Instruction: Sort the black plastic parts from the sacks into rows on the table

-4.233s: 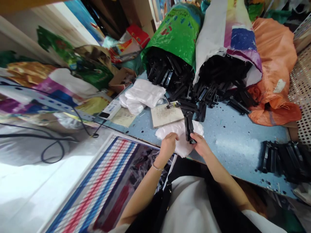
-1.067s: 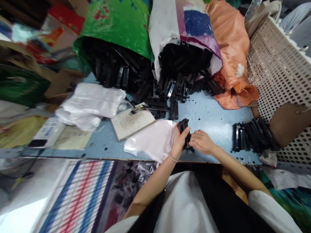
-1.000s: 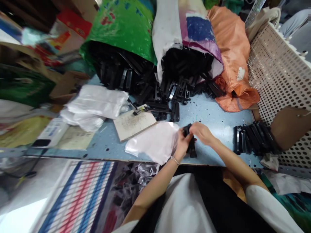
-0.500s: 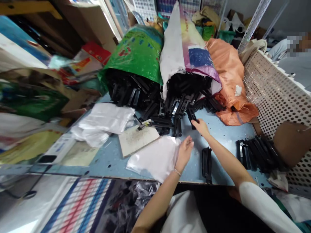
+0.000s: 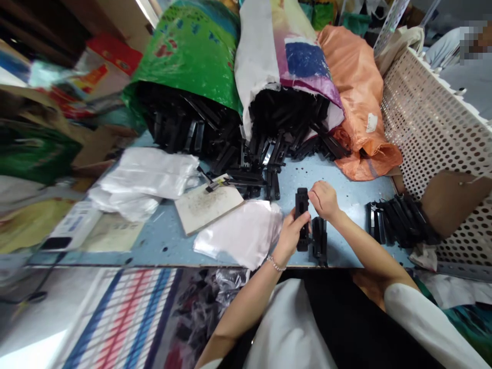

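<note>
My left hand [image 5: 291, 237] is wrapped round a long black part [image 5: 302, 197] with slots along its face, held upright over the near edge of the blue table. Close by its upper end, on the right, my right hand [image 5: 324, 199] is curled closed; its fingertips face away, and whatever they may hold is hidden. A second black part [image 5: 319, 241] lies on the table just right of the held one. To the left of my left hand is a stack of clear plastic bags [image 5: 240, 233].
Black parts spill from a green sack [image 5: 192, 56] and a white-purple sack [image 5: 261, 51]. An orange sack [image 5: 355, 92] lies beside them. At right, a row of black parts [image 5: 400, 220] sits by a perforated panel [image 5: 430, 113]. A pale board [image 5: 207, 205] and more bags [image 5: 149, 171] lie left.
My right hand has drawn back from the pile towards me. The black part it held is now in my left hand, which has closed round it. The view has tipped down.
</note>
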`<state>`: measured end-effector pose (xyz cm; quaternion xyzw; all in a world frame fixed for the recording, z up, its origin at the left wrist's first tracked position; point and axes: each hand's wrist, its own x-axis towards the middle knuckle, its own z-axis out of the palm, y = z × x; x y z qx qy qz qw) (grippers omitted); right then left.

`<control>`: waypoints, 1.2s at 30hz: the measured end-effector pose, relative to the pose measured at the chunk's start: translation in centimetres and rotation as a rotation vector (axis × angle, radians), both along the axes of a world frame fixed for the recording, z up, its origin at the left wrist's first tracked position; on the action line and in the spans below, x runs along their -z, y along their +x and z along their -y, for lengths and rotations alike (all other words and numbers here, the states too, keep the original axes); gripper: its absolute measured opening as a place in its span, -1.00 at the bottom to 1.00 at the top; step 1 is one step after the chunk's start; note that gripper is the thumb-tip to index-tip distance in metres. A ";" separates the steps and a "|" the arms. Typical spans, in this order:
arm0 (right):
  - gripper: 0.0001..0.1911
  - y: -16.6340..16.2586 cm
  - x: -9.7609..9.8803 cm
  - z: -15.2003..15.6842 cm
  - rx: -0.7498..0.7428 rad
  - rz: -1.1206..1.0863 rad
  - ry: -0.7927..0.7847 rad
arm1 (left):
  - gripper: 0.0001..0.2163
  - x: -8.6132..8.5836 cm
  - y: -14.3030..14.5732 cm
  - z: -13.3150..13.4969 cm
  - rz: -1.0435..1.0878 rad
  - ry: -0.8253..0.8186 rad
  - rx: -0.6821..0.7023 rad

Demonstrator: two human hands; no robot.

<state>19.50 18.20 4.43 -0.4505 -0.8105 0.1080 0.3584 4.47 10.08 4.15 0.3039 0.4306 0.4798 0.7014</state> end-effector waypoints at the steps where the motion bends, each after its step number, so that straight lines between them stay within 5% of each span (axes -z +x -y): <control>1: -0.53 -0.3 0.1 0.6 -0.002 -0.049 -0.077 | -0.61 -0.1 -0.2 -0.1 0.006 -0.011 -0.030; 3: -0.48 -0.9 0.7 2.6 -0.055 -0.090 -0.132 | -0.56 -0.4 -0.9 -0.6 0.046 -0.042 -0.089; 7: -0.51 -1.8 2.7 7.4 -0.218 0.106 0.143 | -0.45 -0.1 -1.6 -1.4 0.118 -0.096 -0.079; 10: -0.56 -1.8 3.9 8.3 -0.205 0.205 0.148 | -0.49 1.3 -1.5 -1.6 -0.007 -0.060 -0.141; 14: -0.56 0.5 3.8 2.2 -0.164 0.228 -0.048 | -0.61 4.7 -0.9 -0.5 -0.257 -0.017 -0.222; 19: -0.56 6.4 2.3 -10.9 0.572 0.351 -0.148 | -0.66 9.0 0.5 2.8 -0.645 0.255 -0.049; 22: -0.43 9.3 2.1 -15.1 0.739 0.484 -0.257 | -0.55 10.3 0.7 3.7 -0.819 0.382 -0.053; 28: -0.59 12.8 2.9 -14.9 0.730 0.510 -0.326 | -0.54 10.0 -1.0 1.9 -0.850 0.421 -0.059; 36: -0.40 11.2 3.6 -15.0 0.827 0.320 -0.404 | -0.57 8.4 -0.2 1.3 -0.809 0.541 -0.052</control>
